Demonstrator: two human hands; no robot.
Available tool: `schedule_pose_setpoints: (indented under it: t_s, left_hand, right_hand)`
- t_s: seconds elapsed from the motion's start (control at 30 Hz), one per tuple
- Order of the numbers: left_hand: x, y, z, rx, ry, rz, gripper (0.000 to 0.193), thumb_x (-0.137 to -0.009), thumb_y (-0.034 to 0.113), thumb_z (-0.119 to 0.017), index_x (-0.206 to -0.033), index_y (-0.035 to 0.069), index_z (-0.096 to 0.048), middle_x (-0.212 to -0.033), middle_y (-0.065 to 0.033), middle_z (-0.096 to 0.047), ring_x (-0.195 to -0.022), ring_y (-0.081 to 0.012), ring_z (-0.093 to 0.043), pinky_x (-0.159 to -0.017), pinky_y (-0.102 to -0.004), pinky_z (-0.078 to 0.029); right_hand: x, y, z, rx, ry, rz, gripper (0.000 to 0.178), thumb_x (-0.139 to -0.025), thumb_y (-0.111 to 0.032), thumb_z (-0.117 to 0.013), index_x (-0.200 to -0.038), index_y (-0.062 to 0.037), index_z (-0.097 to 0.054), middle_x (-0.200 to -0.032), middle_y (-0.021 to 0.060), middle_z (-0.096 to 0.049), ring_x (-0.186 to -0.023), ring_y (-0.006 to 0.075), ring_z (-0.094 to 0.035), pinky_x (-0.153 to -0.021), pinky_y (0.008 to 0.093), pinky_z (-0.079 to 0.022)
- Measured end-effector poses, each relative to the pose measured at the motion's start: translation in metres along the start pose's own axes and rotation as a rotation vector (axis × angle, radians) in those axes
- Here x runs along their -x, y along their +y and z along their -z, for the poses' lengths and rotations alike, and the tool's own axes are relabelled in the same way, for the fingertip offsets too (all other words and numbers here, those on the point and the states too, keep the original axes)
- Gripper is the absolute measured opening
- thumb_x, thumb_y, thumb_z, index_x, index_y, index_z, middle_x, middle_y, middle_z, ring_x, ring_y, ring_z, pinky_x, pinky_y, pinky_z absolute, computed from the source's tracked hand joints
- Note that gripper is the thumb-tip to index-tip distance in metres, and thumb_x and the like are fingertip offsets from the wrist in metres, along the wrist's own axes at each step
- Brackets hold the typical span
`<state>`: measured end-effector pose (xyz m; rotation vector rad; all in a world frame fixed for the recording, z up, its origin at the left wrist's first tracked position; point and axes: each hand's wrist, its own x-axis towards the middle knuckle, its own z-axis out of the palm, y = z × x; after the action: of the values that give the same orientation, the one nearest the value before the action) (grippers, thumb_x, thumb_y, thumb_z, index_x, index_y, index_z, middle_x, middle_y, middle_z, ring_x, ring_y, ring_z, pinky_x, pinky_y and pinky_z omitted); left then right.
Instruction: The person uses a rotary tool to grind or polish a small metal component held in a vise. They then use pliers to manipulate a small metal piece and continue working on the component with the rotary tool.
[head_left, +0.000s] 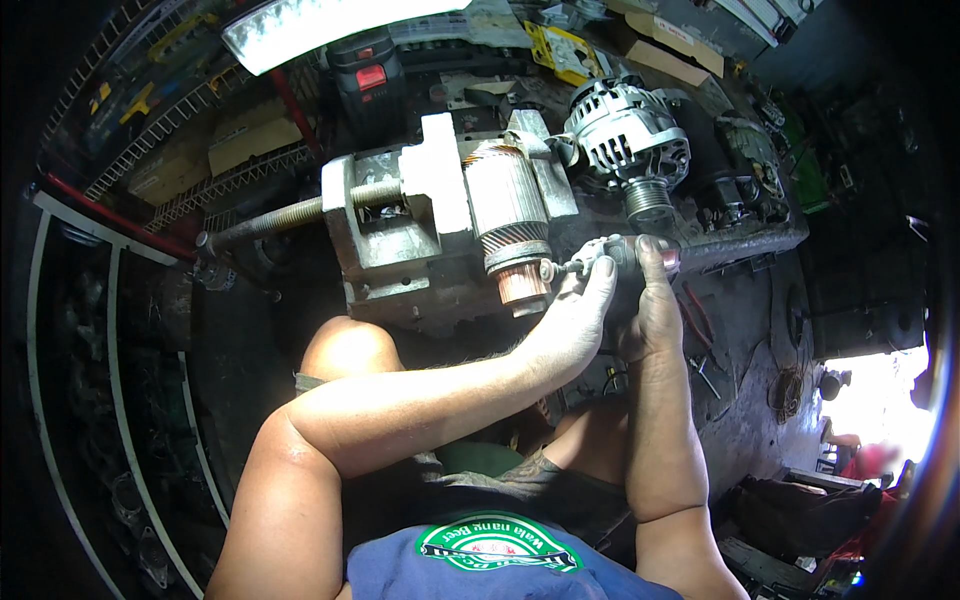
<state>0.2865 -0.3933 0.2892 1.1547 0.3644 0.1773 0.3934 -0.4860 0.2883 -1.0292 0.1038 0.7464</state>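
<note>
A motor armature (508, 200) is clamped in a large metal vise (390, 240), its copper commutator (523, 285) pointing toward me. My left hand (575, 315) and my right hand (652, 300) are both closed around a dark, handheld rotary tool (626, 260), left of them a thin shaft ending in a small round tip (548, 270). That tip sits right beside the commutator; whether it touches I cannot tell. Some fingers of both hands are hidden behind the tool and the palms.
A silver alternator (625, 135) rests on the bench right of the vise. The vise's threaded screw (290, 222) juts out left. Behind stand a black-and-red case (366, 85) and a yellow tray (565, 52). Red-handled pliers (697, 315) lie below the bench edge.
</note>
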Motion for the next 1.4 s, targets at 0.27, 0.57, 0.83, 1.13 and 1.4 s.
schedule_pose_setpoints:
  t_s: [0.27,0.57,0.83,1.13,1.4]
  left_hand:
    - [-0.005,-0.014,-0.004,0.088,0.067,-0.07,0.058,-0.115,0.049,-0.04,-0.148,0.002,-0.051,-0.133,-0.006,-0.06,-0.121,-0.0139,-0.051,-0.111,-0.0298,-0.039]
    - [0.003,-0.005,-0.001,-0.032,0.043,0.048,0.063,-0.114,0.053,-0.038,-0.148,0.002,-0.05,-0.14,-0.0116,-0.056,-0.129,-0.0201,-0.048,-0.114,-0.0338,-0.037]
    - [0.015,0.001,-0.003,-0.096,0.048,0.018,0.068,-0.114,0.056,-0.037,-0.15,0.0,-0.051,-0.139,-0.0128,-0.06,-0.13,-0.0195,-0.051,-0.117,-0.0335,-0.036]
    - [0.011,-0.005,-0.005,-0.07,0.063,-0.028,0.061,-0.116,0.048,-0.038,-0.151,0.0,-0.051,-0.147,-0.0127,-0.057,-0.138,-0.0202,-0.048,-0.12,-0.0331,-0.033]
    - [0.01,-0.007,-0.004,-0.066,0.052,-0.108,0.061,-0.116,0.048,-0.038,-0.151,0.0,-0.051,-0.148,-0.0136,-0.057,-0.139,-0.0199,-0.048,-0.121,-0.0331,-0.033]
  right_hand:
    - [-0.002,0.001,0.002,-0.03,-0.006,0.021,0.035,-0.104,-0.037,-0.069,-0.116,-0.0044,-0.067,-0.111,0.0098,-0.073,-0.104,0.0265,-0.07,-0.1,0.0439,-0.055]
    - [0.002,0.001,0.003,-0.032,0.028,0.01,0.034,-0.104,-0.035,-0.068,-0.118,-0.0045,-0.066,-0.112,0.0103,-0.073,-0.105,0.0271,-0.07,-0.1,0.0445,-0.056]
    - [0.007,0.001,0.012,0.013,0.015,-0.018,0.04,-0.102,-0.041,-0.07,-0.121,-0.0058,-0.068,-0.115,0.0088,-0.075,-0.104,0.0225,-0.073,-0.097,0.0391,-0.058]
    - [0.011,0.002,0.007,0.015,-0.009,-0.009,0.044,-0.102,-0.044,-0.069,-0.122,-0.0045,-0.068,-0.114,0.0099,-0.075,-0.104,0.0238,-0.073,-0.099,0.0402,-0.058]
    - [0.016,0.0,0.004,0.029,0.043,-0.023,0.041,-0.103,-0.044,-0.068,-0.119,-0.0057,-0.07,-0.112,0.01,-0.076,-0.104,0.0238,-0.073,-0.099,0.0418,-0.057]
